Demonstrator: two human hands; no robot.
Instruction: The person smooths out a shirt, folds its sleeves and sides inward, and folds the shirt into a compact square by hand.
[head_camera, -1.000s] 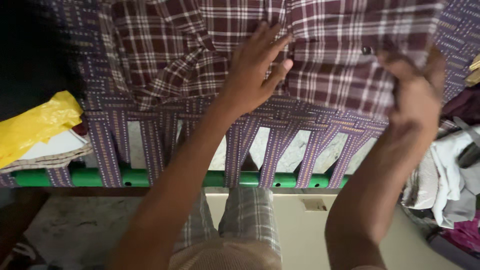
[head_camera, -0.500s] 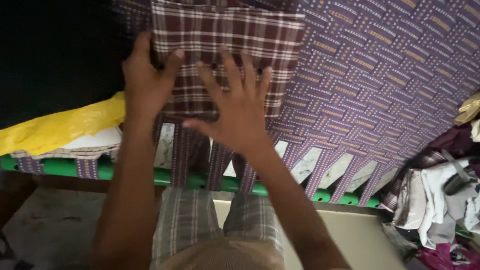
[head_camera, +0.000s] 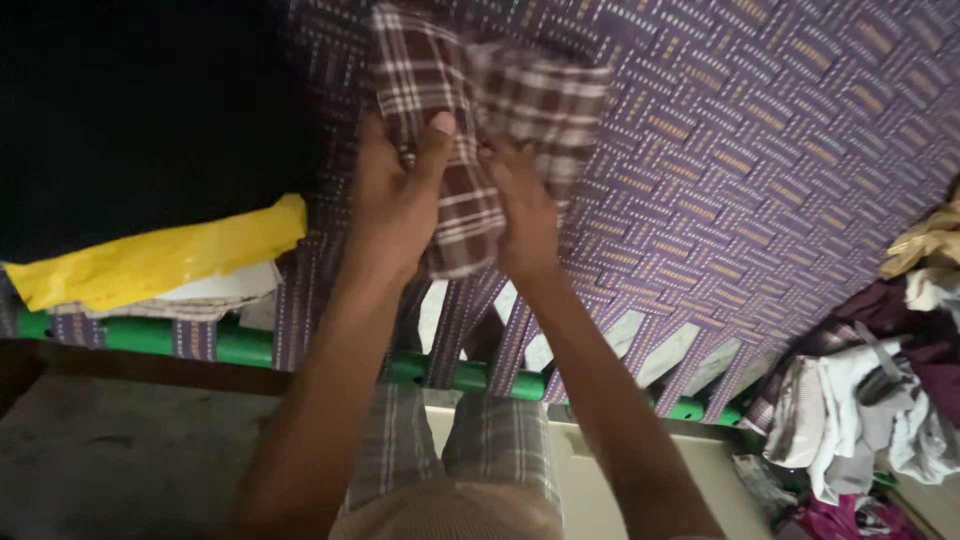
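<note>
Both hands meeting at upper centre of frame, gripping maroon plaid shirt (head_camera: 470, 130). Left hand (head_camera: 395, 205) clasping bunched fold, thumb pressing over cloth. Right hand (head_camera: 525, 215) fingers curling closed into same fabric just beside left. Shirt lying folded narrow on purple woven cot (head_camera: 760, 170). Green cot rail (head_camera: 250, 348) running across lower centre. Yellow plastic bag (head_camera: 150, 260) sitting at left. Clothes pile (head_camera: 870, 400) heaping at lower right.
</note>
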